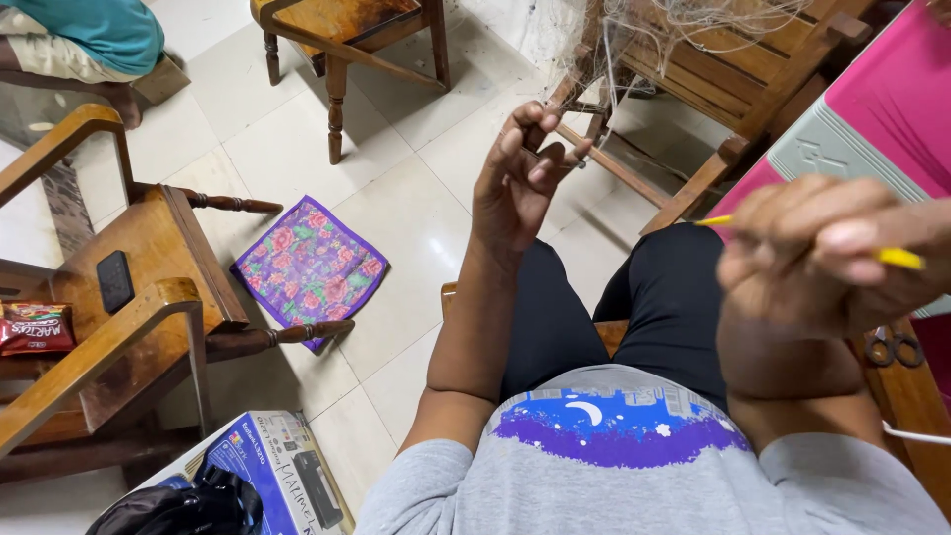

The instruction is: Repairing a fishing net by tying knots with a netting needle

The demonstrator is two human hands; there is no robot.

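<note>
Pinching netting (634, 40) w/ left hand (520, 173); right hand (812, 253) clamped on yellow needle (897, 258), hands apart.

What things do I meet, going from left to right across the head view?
Red snack packet → black phone → floral cloth → left hand pinching netting → right hand holding yellow needle.

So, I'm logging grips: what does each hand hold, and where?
Left hand pinches fine pale netting at its lower edge; right hand grips a thin yellow stick mid-length.
</note>
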